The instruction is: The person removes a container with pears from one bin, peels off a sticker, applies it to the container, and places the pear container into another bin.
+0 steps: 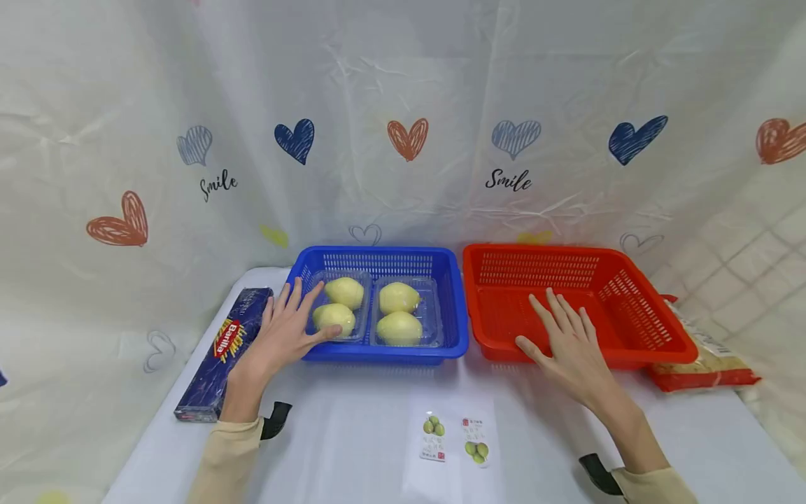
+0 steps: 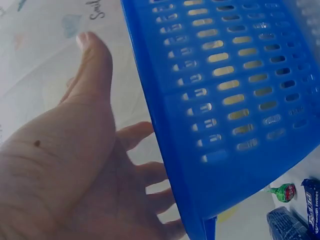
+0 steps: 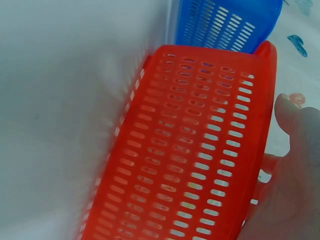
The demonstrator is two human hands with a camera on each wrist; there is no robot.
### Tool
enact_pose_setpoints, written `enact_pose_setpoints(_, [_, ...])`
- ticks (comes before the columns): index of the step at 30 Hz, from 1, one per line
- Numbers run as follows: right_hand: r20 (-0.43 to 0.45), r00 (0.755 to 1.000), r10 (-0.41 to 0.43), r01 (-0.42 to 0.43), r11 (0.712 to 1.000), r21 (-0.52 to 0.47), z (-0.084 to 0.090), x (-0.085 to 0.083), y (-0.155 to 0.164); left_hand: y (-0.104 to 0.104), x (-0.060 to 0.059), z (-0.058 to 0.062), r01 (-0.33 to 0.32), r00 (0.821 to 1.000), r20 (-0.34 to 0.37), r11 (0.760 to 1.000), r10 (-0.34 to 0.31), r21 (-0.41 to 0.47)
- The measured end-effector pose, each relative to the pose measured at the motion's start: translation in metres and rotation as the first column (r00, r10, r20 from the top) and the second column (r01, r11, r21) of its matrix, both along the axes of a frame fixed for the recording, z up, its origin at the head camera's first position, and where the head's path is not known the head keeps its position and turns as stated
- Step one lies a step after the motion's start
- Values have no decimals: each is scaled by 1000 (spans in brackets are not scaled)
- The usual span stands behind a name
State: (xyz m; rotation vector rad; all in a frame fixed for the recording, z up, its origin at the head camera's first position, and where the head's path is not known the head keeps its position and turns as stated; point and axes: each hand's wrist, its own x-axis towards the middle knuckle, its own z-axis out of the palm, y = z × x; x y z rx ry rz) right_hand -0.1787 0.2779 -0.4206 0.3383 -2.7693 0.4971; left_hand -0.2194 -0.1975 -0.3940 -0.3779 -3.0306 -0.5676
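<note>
- Left hand (image 1: 283, 334) spread flat, fingers over the blue basket (image 1: 453, 308) rim, gripping nothing; pear packs (image 1: 371, 311) just beyond its fingertips.
- Right hand (image 1: 569, 343) flat over the red basket (image 1: 655, 329), grip empty.
- Nothing lifted yet; red basket bare.

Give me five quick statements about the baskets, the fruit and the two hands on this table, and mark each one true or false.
1. The blue basket holds two clear trays of yellow-green fruit. True.
2. The red basket is full of fruit. False: nothing shows inside it.
3. The left hand lies with straight fingers at the blue basket's left end. True.
4. The right hand grips the pasta box. False: it reaches with open fingers over the red basket's near rim; the box lies left of the blue basket.
5. The two baskets stand side by side, blue on the left. True.
</note>
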Motion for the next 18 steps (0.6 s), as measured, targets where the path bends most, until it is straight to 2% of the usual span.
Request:
enact_pose_setpoints(3, [-11,1000,-5,4,1000,-4,-4,-1,-4,-6,-1,1,15,999,46,1000,-14,-19])
enact_pose_setpoints(8, [20,999,35,-35,999,-4,0,-10,-14,-9,5,-2,10,994,109,1000,-7,-30])
enact_pose_setpoints(14, [63,993,99,-98,995,-18,19,-28,-39,-5,4,2,-1,992,127,1000,3,-15])
enact_pose_setpoints(18, [143,979,146,-148,989,6,34,-43,-60,-4,5,0,-1,988,152,1000,2,-4])
